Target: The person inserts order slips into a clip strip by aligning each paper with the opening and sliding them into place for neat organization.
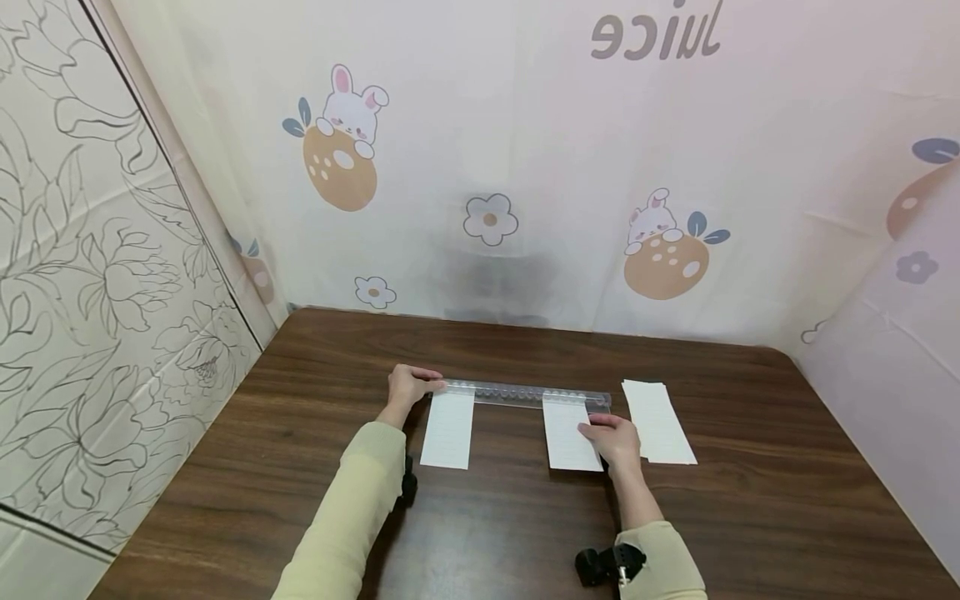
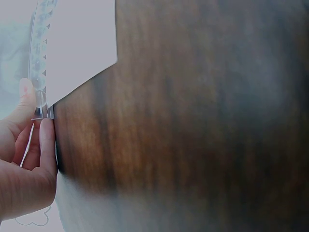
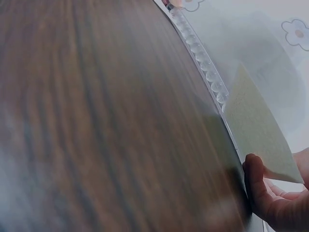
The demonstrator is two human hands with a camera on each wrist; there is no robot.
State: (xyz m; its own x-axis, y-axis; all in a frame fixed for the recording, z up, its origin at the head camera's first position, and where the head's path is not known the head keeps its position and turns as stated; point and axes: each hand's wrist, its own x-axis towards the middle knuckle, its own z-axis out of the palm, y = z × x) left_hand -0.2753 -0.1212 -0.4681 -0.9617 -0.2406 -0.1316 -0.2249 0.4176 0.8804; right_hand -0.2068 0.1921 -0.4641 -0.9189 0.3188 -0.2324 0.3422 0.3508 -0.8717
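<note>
A clear plastic strip (image 1: 510,395) with a row of rounded bumps lies crosswise on the table. My left hand (image 1: 407,388) pinches its left end between thumb and fingers, as the left wrist view also shows. One white lined paper card (image 1: 447,432) lies with its top edge at the strip, beside that hand. Farther right, my right hand (image 1: 617,440) pinches a second white card (image 1: 566,442) by its right edge. That card's top overlaps the strip; in the right wrist view the card (image 3: 258,125) stands tilted up from the table.
Several more white cards (image 1: 660,425) lie in a slightly fanned stack to the right of my right hand. Brown wood-grain table (image 1: 337,350) surrounds everything. A printed curtain (image 1: 450,150) hangs along the back edge, and a wrist camera (image 1: 607,565) sits on my right sleeve.
</note>
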